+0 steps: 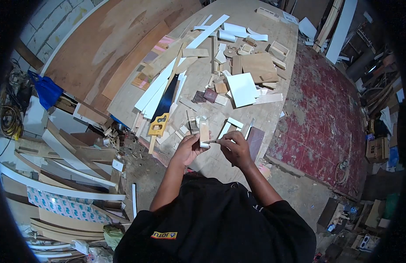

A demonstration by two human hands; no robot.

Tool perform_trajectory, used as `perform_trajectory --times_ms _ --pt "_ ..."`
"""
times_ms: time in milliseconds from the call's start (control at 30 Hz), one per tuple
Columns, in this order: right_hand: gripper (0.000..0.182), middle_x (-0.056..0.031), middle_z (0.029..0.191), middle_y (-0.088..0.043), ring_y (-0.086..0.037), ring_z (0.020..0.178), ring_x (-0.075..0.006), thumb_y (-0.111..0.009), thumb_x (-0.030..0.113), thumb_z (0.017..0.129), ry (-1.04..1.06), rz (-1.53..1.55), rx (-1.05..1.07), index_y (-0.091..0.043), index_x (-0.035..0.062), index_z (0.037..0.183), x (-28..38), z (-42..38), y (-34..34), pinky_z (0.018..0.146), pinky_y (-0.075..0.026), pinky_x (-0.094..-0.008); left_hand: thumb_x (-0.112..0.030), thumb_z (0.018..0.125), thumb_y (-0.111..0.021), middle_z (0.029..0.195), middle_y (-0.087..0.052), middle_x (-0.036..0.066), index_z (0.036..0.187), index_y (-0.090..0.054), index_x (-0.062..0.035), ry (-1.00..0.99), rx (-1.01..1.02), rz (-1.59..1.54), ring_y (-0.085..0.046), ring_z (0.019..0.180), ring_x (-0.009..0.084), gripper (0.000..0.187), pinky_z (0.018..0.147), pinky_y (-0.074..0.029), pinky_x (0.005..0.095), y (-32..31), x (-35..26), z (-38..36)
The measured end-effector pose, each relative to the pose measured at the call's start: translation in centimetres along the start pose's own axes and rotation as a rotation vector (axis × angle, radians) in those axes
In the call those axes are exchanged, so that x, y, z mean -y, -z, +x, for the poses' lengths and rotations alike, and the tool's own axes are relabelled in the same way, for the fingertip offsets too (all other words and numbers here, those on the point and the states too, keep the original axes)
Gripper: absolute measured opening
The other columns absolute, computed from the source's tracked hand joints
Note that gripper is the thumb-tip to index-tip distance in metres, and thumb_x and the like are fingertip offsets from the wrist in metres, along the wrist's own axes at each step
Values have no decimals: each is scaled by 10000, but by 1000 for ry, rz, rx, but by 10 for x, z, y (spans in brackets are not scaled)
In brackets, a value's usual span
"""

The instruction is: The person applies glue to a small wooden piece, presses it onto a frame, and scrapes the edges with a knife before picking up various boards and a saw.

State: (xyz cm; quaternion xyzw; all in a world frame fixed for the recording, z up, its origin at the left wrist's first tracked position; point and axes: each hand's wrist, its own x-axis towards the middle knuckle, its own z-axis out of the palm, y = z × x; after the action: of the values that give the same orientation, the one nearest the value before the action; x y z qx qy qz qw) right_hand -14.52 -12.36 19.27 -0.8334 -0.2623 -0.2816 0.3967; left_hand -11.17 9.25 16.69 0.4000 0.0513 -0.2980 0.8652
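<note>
Grip of the left hand (pixel 186 152) is closed around a small wooden block (pixel 204 133), just below the centre of the frame; the right hand (pixel 236 150) pinches a thin tool (pixel 214 141) at its lower end. Whether that tip is sharp, I cannot tell; if so, a slip could nick the left fingers so near it. Held above the counter (pixel 203 161) without backing, the block might also twist under pressure.
</note>
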Motion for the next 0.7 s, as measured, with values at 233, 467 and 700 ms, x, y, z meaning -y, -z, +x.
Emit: perform_trajectory --times_ms 233,467,700 --pt "313 -65 891 -605 -598 815 -257 -731 -4 655 86 -50 -28 -669 90 947 3 4 -6 672 -476 -375 -268 1003 -486 1222 -607 148 1281 -492 38 32 10 -20 -627 1022 202 414 820 -546 337 2 0 0" --pt "313 -66 891 -613 -597 785 -254 -745 -8 656 136 -115 -44 -686 85 949 11 1 -7 652 -479 -363 -221 1011 -450 1186 -634 132 1273 -520 49 29 29 -69 -636 1033 198 382 812 -553 319 1 1 -2" --pt "286 -65 888 -612 -596 809 -254 -729 11 668 113 -153 -45 -681 82 942 8 -8 0 661 -461 -372 -247 1005 -476 1224 -605 147 1292 -487 42 5 -27 -44 -624 1002 185 408 791 -540 299 3 0 -2"
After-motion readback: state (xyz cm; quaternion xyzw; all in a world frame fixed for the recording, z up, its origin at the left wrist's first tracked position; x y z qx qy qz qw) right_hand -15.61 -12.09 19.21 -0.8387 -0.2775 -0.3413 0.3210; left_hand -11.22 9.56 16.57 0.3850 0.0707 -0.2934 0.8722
